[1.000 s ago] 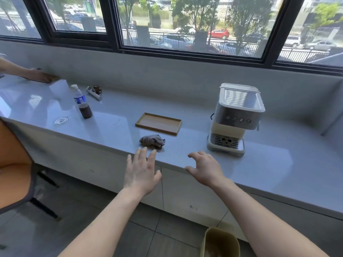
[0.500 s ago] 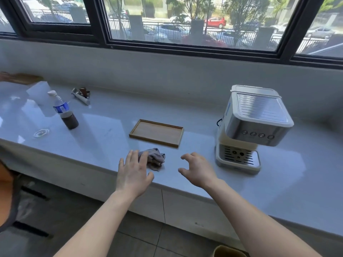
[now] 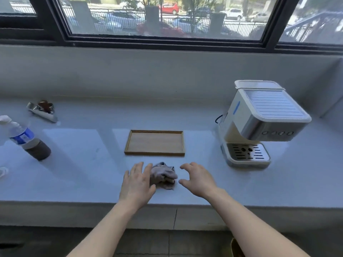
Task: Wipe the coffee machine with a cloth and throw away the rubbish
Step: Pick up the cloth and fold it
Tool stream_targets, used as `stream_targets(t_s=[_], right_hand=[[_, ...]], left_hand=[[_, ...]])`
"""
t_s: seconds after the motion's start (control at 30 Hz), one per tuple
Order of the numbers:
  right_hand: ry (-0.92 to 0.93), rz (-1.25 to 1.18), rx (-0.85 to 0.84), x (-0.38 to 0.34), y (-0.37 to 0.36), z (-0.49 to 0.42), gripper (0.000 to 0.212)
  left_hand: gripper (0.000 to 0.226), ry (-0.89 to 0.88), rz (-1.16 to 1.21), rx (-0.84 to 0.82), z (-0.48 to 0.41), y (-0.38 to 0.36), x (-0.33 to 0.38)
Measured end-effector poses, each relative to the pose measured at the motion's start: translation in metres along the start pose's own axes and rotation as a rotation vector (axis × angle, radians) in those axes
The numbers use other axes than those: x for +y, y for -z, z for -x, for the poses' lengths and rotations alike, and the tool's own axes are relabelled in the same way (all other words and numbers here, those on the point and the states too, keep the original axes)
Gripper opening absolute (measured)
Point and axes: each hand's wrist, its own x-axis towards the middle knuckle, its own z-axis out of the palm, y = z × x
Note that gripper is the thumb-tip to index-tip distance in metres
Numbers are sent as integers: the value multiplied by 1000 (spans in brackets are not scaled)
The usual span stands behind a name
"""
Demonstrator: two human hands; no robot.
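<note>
A crumpled grey cloth (image 3: pixel 164 174) lies on the pale counter near its front edge. My left hand (image 3: pixel 137 183) is spread flat at the cloth's left side, its fingertips touching or overlapping the fabric. Just right of the cloth, my right hand (image 3: pixel 198 179) hovers with fingers curled and apart, holding nothing. The white and steel coffee machine (image 3: pixel 259 123) stands on the counter to the right. A plastic bottle (image 3: pixel 26 140) with a blue label and dark liquid leans at the far left.
An empty wooden tray (image 3: pixel 155 142) sits behind the cloth. A small metal holder with brown bits (image 3: pixel 41 110) is at the back left. A tan bin's rim (image 3: pixel 235 247) shows on the floor at the bottom right. The wall and window run behind the counter.
Both hands moved forward over the counter; my left hand reached the cloth's left edge and my right hand came up beside it. The view shifted closer and to the left.
</note>
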Motion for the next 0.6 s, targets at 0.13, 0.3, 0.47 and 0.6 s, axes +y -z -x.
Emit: stream_targets(t_s=[0.13,0.3,0.47,0.6], right_hand=[[-47,-11,-36,-18,-16,1,55],[-30,5,-126,-23,-29,-10,80],[60,22,-172,-24,-34,-36,104],[182,96,-204,-22,-41,-58,113]], left_hand=[[68,-120,-52,-62,-12,-4,-24],[77,-190,32,-172,-31,-16,-33],[89,-212,84,-258,-51,-28,-36],[94,-211,175,-298,-61,-36,-37]])
